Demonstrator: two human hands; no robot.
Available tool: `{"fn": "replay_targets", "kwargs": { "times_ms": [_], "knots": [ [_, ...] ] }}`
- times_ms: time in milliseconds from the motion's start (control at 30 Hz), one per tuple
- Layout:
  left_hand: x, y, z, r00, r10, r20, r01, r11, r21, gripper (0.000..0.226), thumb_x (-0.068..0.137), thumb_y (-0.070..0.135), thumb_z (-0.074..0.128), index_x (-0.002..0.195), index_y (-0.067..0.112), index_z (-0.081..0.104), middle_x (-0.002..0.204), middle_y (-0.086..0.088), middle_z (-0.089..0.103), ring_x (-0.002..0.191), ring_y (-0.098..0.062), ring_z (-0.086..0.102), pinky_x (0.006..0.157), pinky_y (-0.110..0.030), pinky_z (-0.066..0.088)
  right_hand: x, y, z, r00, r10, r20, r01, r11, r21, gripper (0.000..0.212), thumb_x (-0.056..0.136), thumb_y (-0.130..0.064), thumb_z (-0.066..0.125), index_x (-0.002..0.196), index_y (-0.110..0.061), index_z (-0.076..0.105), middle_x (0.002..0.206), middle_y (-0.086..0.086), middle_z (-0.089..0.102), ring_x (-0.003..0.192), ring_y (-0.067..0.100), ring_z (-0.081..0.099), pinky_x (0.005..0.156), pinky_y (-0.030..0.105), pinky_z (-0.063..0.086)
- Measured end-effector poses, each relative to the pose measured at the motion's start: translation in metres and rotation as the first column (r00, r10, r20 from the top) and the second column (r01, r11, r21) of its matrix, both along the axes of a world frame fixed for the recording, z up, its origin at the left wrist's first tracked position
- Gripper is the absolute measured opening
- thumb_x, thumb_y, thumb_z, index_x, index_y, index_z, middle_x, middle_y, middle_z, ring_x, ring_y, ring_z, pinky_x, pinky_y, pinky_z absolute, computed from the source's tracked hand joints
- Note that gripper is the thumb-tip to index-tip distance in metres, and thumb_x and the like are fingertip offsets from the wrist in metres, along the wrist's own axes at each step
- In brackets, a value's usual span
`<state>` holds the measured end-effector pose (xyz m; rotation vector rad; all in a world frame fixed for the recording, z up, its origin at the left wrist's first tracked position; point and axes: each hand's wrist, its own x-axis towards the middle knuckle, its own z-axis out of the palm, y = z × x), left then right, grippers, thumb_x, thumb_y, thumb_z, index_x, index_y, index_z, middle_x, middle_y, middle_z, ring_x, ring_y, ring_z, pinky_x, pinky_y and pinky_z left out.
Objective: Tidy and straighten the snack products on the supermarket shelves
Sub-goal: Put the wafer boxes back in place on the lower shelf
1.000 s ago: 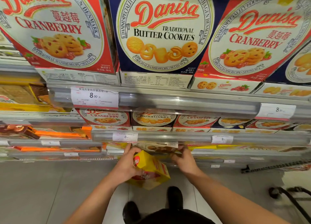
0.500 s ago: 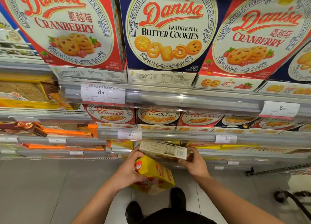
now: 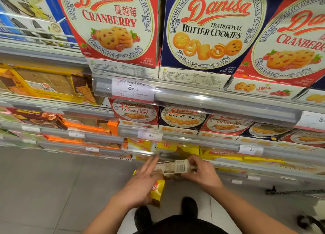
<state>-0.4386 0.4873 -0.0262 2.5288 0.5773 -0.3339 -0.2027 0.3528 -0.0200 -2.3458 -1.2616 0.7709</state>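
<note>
My left hand (image 3: 140, 186) grips a yellow snack box (image 3: 157, 191) low in front of the bottom shelves, its fingers stretched toward a second box. That second box (image 3: 173, 168), pale with a barcode on the side facing me, is held at its right end by my right hand (image 3: 202, 174). Both boxes sit just in front of the low shelf of yellow snack boxes (image 3: 226, 153). Most of the yellow box is hidden under my left hand.
Danisa cranberry boxes (image 3: 112, 24) and butter cookie boxes (image 3: 209, 27) fill the upper shelf, with smaller ones (image 3: 182, 118) on the shelf below. Orange and brown biscuit boxes (image 3: 52, 121) lie at left. Price rails (image 3: 211, 101) jut out. Grey floor and my shoes (image 3: 142, 218) are below.
My right hand has pulled the barcode box out from the low shelf toward me. My left hand has opened its fingers toward it while holding the yellow box. My view shifted left.
</note>
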Motion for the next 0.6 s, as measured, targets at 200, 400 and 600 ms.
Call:
{"fn": "replay_targets", "kwargs": {
  "times_ms": [200,400,600],
  "knots": [
    [-0.012,0.004,0.004,0.999,-0.039,-0.02,0.04,0.998,0.039,0.074,0.075,0.046,0.079,0.139,0.041,0.042,0.165,0.001,-0.029,0.152,-0.026,-0.028,0.126,-0.046,0.001,-0.039,0.038,0.007,0.99,0.129,-0.05,-0.125,0.99,0.068,0.063,0.057,-0.074,0.068,0.097,-0.027,0.053,0.093,-0.011,0.069,0.081,0.007,0.066,0.063,0.033,0.053],
    [-0.043,0.009,0.01,0.997,0.07,-0.036,-0.067,0.995,0.079,0.082,0.067,0.057,0.075,0.14,0.048,0.041,0.166,-0.002,0.001,0.152,-0.03,0.003,0.123,-0.044,0.02,-0.064,0.061,-0.002,0.962,0.183,-0.202,-0.16,0.98,0.121,0.051,0.061,-0.056,0.081,0.097,-0.029,0.056,0.097,-0.014,0.066,0.09,0.005,0.065,0.072,0.034,0.055],
    [-0.091,0.01,0.007,0.969,0.245,-0.032,-0.239,0.962,0.133,0.071,0.064,0.068,0.065,0.129,0.048,0.045,0.157,-0.004,0.019,0.145,-0.029,0.02,0.118,-0.043,0.031,-0.071,0.085,-0.018,0.941,0.013,-0.337,0.029,0.993,0.118,0.02,0.095,-0.04,0.067,0.112,-0.03,0.063,0.101,-0.015,0.065,0.096,0.009,0.064,0.074,0.013,0.045]
  ]
}}
